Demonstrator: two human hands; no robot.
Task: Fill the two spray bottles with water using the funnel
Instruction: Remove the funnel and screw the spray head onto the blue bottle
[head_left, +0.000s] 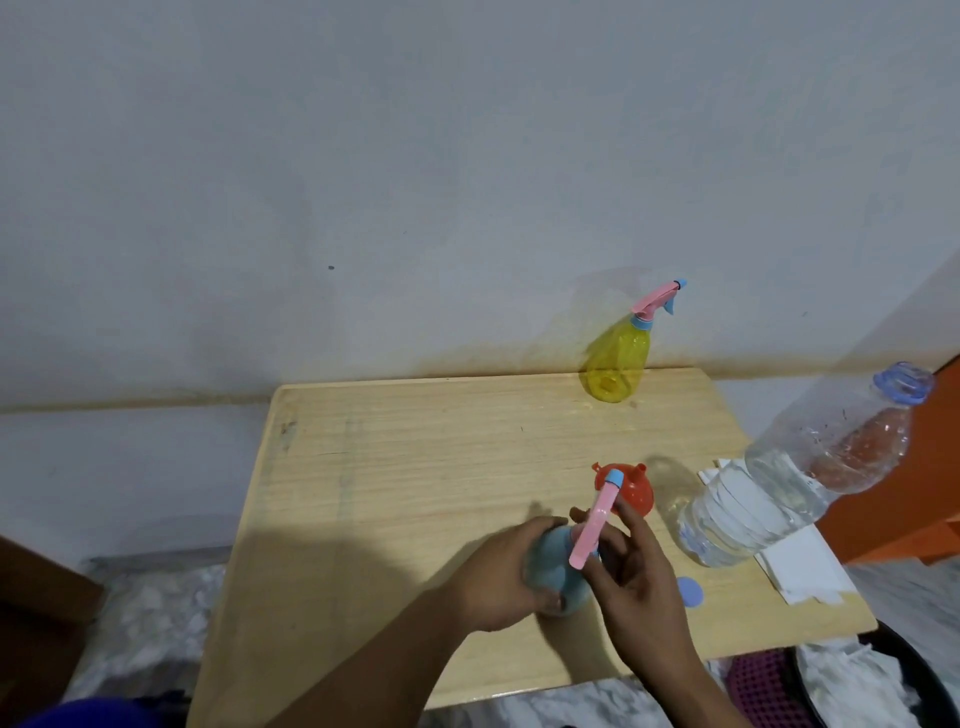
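- Pale wooden tabletop (415, 467) set against a plain grey wall; task items are spread over its right half.
- Blue spray bottle (558, 571) stands near the front edge. Left hand (498, 577) is wrapped round its body; right hand (634, 587) has fingers curled at the pink trigger head (592, 525), near the neck.
- Judgement: thin plastic, light if empty, and its walls will likely dent under a hard squeeze. Hold the body low and firmly, and turn the head at its collar, not by the long pink lever, which looks likely to flex.
- Yellow spray bottle (618, 364) stands upright at the far edge by the wall, head on, well apart from both hands. Same handling applies.
- Orange funnel (631, 491) lies on the tabletop just beyond the blue bottle. Stiff, very light, easily knocked; take it by the rim.
- Large clear water bottle (789, 478) stands at the right, partly full, its mouth apparently open; a blue cap (691, 591) lies on the tabletop nearby. Judged heavy and soft-walled; grip it mid-body with support below, or water may surge out.
- White paper (800, 566) lies beneath the water bottle.
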